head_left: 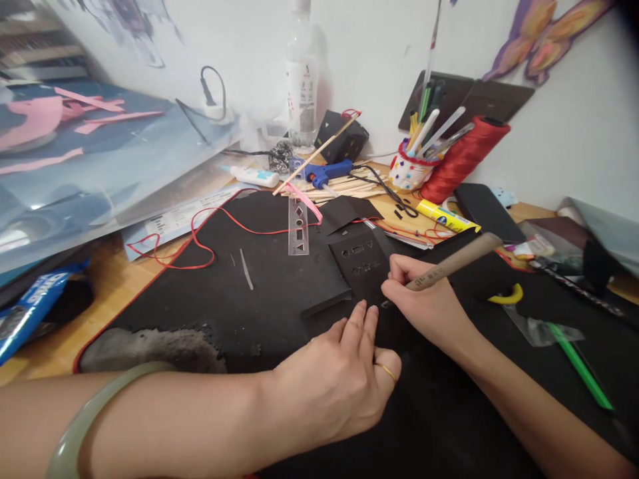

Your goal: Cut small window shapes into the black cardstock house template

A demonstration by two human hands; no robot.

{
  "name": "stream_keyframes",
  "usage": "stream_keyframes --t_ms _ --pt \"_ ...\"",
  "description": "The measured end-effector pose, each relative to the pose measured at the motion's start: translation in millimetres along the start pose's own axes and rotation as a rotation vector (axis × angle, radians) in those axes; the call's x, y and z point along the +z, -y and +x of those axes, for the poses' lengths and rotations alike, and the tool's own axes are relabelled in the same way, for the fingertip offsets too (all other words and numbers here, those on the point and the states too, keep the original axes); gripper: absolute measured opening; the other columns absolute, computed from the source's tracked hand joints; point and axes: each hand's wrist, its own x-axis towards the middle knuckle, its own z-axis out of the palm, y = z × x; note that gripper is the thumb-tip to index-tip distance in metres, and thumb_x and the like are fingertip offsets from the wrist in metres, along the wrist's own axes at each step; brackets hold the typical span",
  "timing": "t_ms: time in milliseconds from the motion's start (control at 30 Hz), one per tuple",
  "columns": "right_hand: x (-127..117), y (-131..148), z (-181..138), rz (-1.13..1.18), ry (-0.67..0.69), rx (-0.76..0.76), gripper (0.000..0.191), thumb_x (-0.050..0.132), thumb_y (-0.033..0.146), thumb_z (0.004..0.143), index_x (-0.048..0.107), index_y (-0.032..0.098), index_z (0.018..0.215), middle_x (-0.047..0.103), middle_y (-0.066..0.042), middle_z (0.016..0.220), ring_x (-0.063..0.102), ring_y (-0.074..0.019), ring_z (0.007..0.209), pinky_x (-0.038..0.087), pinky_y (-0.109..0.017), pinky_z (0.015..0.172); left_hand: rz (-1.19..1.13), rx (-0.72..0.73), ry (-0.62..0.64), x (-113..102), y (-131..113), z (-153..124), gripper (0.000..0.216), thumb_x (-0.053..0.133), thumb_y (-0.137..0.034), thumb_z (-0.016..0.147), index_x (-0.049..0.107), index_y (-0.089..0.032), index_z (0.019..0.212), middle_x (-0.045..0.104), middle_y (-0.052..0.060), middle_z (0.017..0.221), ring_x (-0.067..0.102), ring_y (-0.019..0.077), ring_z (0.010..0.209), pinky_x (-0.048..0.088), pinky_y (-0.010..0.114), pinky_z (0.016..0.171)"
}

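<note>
My right hand point(429, 299) is closed around a pen-shaped tool point(454, 263) with a thick grey-brown handle and printed characters; its tip is hidden behind my fingers. This hand rests at the right edge of a black card point(357, 256) marked with small outlined shapes. My left hand point(344, 369) lies on the black card's near part, index and middle fingers stretched out and the others bent under. A folded black strip point(327, 306) lies just beyond its fingertips. Farther off is a clear stencil ruler point(299, 229) with shaped holes.
A black mat point(259, 293) with a worn corner covers the desk. Behind stand a blue glue gun point(327, 173), a pen cup point(412, 166), a red thread spool point(469, 156) and a bottle point(301, 86). A green cutter point(582, 366) lies right, a blue packet point(40, 299) left.
</note>
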Motion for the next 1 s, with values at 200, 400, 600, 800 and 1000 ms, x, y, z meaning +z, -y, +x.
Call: stream_keyframes --t_ms 200,400,600,800,1000 --pt "1.4 -7.0 -2.4 0.251 -0.089 0.042 0.028 0.050 0.008 0.064 0.027 0.018 0.051 0.027 0.007 0.046 0.025 -0.0061 0.045 0.019 -0.023 0.042 0.012 0.014 0.012 -2.4 0.6 -0.4 0.019 0.030 -0.013 0.084 0.047 -0.004 0.086 0.046 0.033 0.115 0.041 0.0397 0.112 0.048 0.039 0.081" --pt "-15.7 -4.5 4.1 0.859 -0.185 0.171 0.033 0.055 0.015 0.069 0.028 0.018 0.051 0.024 0.008 0.045 0.017 -0.0043 0.039 0.010 -0.021 0.037 -0.008 0.044 -0.005 -0.3 4.2 -1.9 0.017 0.034 -0.012 0.084 0.048 -0.005 0.088 0.049 0.030 0.114 0.047 0.0369 0.109 0.051 0.036 0.075" --pt "-64.0 16.1 3.6 0.790 -0.342 -0.008 0.032 0.061 0.018 0.071 0.035 0.018 0.053 0.021 0.008 0.048 0.018 -0.0032 0.041 0.010 -0.021 0.038 -0.131 0.273 -0.022 -26.5 23.8 -6.5 0.026 0.031 -0.016 0.090 0.056 -0.012 0.086 0.059 0.011 0.111 0.056 0.0218 0.101 0.051 0.031 0.078" --pt "-90.5 35.8 -7.8 0.599 -0.371 -0.133 0.020 0.064 0.023 0.070 0.046 0.020 0.062 0.032 0.006 0.048 0.027 -0.0047 0.042 0.015 -0.023 0.039 0.039 0.188 -0.041 -44.9 62.9 -10.7 0.028 0.033 -0.017 0.091 0.061 -0.017 0.093 0.055 0.003 0.117 0.039 0.0197 0.120 0.029 0.043 0.102" --pt "-75.2 33.4 -22.9 0.354 -0.331 -0.072 0.017 0.064 0.023 0.067 0.048 0.019 0.063 0.040 0.006 0.047 0.033 -0.0056 0.042 0.020 -0.023 0.041 0.096 -0.006 -0.060 -42.0 69.9 -6.9 0.033 0.029 -0.016 0.090 0.057 -0.014 0.108 0.053 0.008 0.120 0.041 0.0241 0.118 0.033 0.047 0.097"
